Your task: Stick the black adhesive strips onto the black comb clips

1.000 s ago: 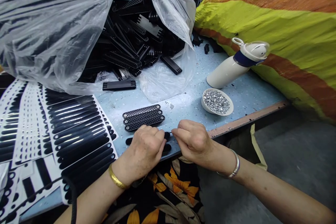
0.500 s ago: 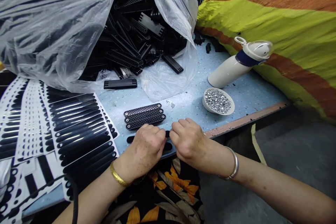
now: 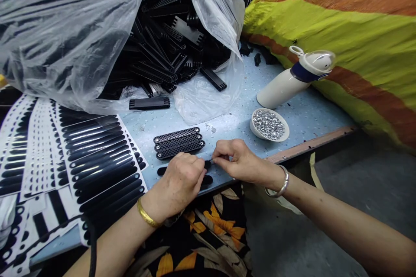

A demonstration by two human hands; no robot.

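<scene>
My left hand (image 3: 182, 177) is curled over a flat black strip (image 3: 162, 170) that lies near the table's front edge, pressing it down. My right hand (image 3: 232, 160) pinches something small at the strip's right end, next to my left fingertips; what the pinch holds is too small to make out. A second black strip (image 3: 207, 180) lies just under my left hand. Three black ribbed plastic bars (image 3: 178, 143) lie side by side just beyond both hands.
A big clear plastic bag (image 3: 81, 30) of black bars fills the back left. White sheets of black stickers (image 3: 94, 160) cover the left. A white bowl of silver studs (image 3: 269, 124), a white bottle (image 3: 292, 80) and a yellow sack (image 3: 341, 30) stand on the right.
My right hand has risen slightly and its wrist has swung outward, the pinch staying at the strip's right end. My left hand has barely moved.
</scene>
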